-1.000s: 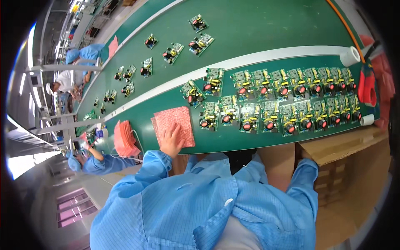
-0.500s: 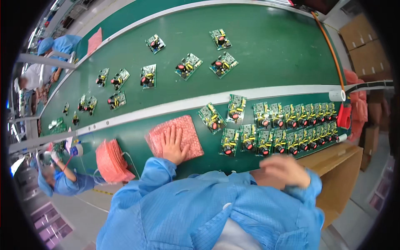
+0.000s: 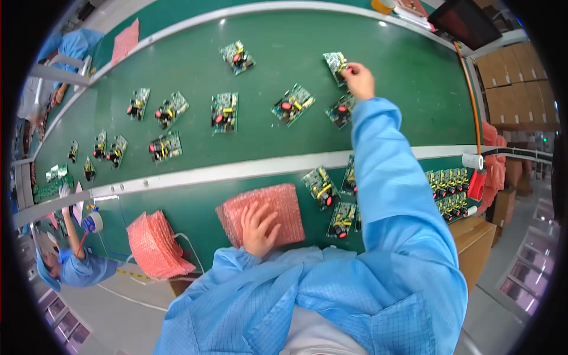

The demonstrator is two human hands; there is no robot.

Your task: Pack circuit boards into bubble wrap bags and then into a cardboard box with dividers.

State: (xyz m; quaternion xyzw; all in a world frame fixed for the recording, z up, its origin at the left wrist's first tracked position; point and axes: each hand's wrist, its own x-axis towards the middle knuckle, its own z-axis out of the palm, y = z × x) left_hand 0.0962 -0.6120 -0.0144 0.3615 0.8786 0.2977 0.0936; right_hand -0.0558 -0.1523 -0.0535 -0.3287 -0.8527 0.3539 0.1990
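Note:
My right hand (image 3: 357,81) reaches far out over the green conveyor belt (image 3: 260,142) and grips a green circuit board (image 3: 335,63) by its near edge. Another circuit board (image 3: 340,111) lies just below that hand. My left hand (image 3: 258,227) lies flat, fingers spread, on a stack of pink bubble-wrap bags (image 3: 260,212) on the near green work strip. Several more circuit boards (image 3: 322,188) lie right of the bags, partly hidden by my blue sleeve.
Many loose boards (image 3: 225,112) are scattered along the belt. A second pile of pink bags (image 3: 155,244) lies at the lower left. A co-worker in blue (image 3: 76,263) works at the left. Rows of boards (image 3: 451,189) and brown cartons (image 3: 515,77) are at the right.
My right arm has swung from the near bench edge out across the belt and taken hold of a far board. The view has tilted toward the belt. My left hand stays on the bags.

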